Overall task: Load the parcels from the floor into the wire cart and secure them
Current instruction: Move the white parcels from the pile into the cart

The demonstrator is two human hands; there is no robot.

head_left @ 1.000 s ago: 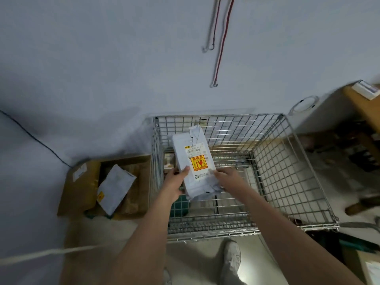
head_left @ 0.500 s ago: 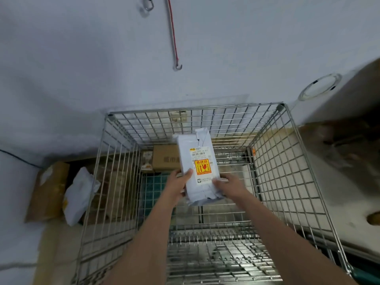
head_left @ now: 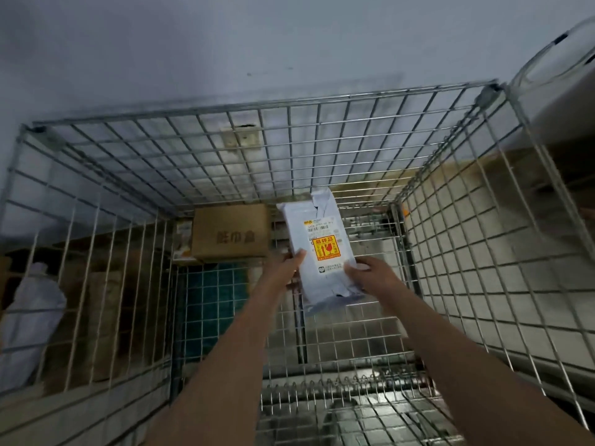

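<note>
Two hands on one parcel: the grey poly mailer (head_left: pixel 318 249) with the orange fragile sticker is pinched at its near end, left hand (head_left: pixel 285 268) on its left edge, right hand (head_left: pixel 370 273) on its right edge, fingers wrapped under, thumbs on top. It sits in the air inside the wire cart (head_left: pixel 450 194), well below the top rim and above the mesh floor, long axis pointing toward the far wall of the cart, far end tipped slightly up. Not touching the mesh as far as I can tell. Already loaded: a cardboard box (head_left: pixel 230 233) at the far left corner of the cart floor, with something small and pale just beside its left side, too blurred to identify. Rest of the cart floor looks bare mesh, so plenty of room. Outside the left wall, on the floor: a white bagged parcel (head_left: pixel 30 317) leaning up, and brown cardboard packages (head_left: pixel 106 304) next to it, seen through the wires. Progress estimate: early. One box in, this mailer about to go down, at least a few parcels left on the floor. No strap or cord visible on the cart, so securing looks not yet started. Fragile label suggests setting it down flat, not dropping.
</note>
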